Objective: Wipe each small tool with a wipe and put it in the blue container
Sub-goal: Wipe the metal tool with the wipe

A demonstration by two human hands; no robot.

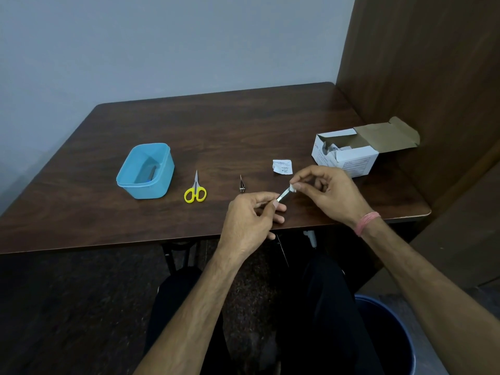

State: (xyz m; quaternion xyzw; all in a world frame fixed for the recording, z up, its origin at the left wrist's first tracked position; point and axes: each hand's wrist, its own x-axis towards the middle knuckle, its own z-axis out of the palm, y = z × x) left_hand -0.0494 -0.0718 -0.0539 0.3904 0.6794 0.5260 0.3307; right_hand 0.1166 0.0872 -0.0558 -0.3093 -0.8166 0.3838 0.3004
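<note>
Brown table (243, 125) | wipe (293, 188) hides tool (282, 196) tip | container (146, 170) contents unclear

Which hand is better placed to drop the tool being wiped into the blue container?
Left. The left hand already holds the metal tool and is nearer the blue container; the right hand pinches the wipe.

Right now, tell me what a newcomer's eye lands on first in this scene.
The two hands at the table's near edge draw the eye: the left hand holds a small metal tool while the right hand pinches a white wipe on its tip. Next come the blue container at the left and the yellow-handled scissors lying beside it.
</note>
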